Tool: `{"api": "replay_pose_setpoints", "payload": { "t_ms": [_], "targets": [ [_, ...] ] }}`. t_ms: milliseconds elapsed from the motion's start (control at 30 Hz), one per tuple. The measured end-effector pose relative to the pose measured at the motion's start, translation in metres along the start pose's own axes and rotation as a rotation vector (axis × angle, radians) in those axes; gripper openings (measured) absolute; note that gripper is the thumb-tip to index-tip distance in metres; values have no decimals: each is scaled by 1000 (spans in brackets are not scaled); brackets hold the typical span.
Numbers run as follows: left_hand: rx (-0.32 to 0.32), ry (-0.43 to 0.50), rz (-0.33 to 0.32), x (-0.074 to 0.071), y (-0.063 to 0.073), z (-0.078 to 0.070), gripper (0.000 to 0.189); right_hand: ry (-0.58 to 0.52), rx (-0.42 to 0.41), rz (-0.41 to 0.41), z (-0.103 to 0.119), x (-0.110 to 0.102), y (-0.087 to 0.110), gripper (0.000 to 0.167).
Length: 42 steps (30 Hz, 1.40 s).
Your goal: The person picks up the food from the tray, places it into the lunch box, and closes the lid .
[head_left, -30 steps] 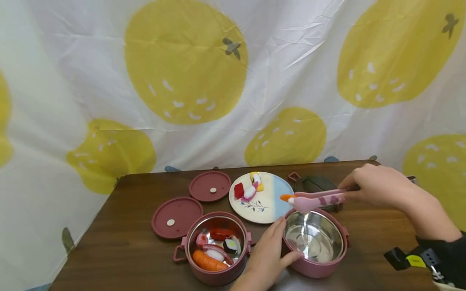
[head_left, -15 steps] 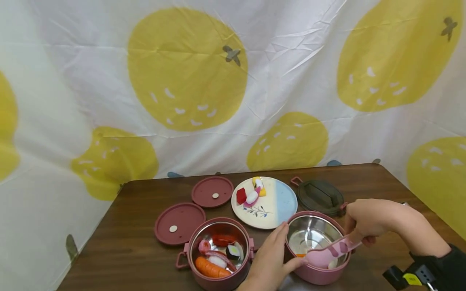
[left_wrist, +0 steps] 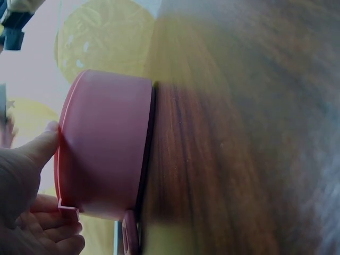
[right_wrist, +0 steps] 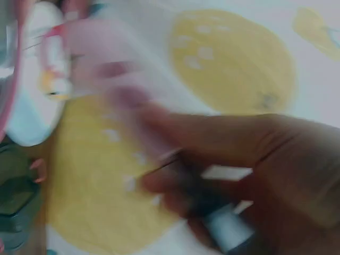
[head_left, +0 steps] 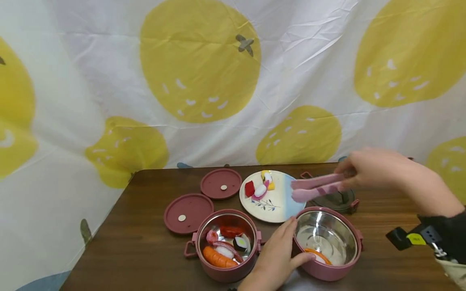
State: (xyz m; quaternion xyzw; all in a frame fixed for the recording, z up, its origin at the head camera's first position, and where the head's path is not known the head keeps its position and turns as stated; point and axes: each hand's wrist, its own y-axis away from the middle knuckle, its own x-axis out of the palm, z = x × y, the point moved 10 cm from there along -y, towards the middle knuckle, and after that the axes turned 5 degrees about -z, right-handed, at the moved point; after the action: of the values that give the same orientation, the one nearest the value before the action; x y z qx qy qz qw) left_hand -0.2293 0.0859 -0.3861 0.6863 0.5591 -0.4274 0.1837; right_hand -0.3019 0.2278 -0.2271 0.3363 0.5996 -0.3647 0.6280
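Near one pot (head_left: pixel 335 273), pink tongs (head_left: pixel 316 193) (handheld)

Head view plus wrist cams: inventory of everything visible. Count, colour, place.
Tongs: 1, pink, held up at right
Right pot: 1, pink, metal interior, table front
Orange-and-white piece: 1, inside right pot
Left pot: 1, pink, metal interior, table front
Pieces in left pot: at least 5; orange, round pink, red, black-and-white, white
Plate: 1, cream and blue, behind pots
Pieces on plate: red, white-and-pink, yellow-and-white; at least 3
Plain lids: 2, maroon, table left; far lid, near lid
Dark green lid: 1, right of plate, partly hidden
Table: 1, brown
Backdrop: 1, white with yellow fruit prints
Sleeve: 1, dark, right arm
Left hand: 1, at right pot's rim
Right hand: 1, grips tongs
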Motion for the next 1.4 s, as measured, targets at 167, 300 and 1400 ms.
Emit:
{"api": "replay_pose_setpoints", "payload": {
  "t_ms": [167, 300, 1400],
  "targets": [
    [-22, -9, 22, 1, 0, 2, 79, 286, -201, -318, 43, -20, -35, 14],
    [-24, -11, 26, 1, 1, 2, 80, 504, -337, -442, 68, -10, -60, 23],
    [28, -35, 18, 8, -1, -12, 80, 809, -466, -638, 100, 6, -72, 9]
  ]
}}
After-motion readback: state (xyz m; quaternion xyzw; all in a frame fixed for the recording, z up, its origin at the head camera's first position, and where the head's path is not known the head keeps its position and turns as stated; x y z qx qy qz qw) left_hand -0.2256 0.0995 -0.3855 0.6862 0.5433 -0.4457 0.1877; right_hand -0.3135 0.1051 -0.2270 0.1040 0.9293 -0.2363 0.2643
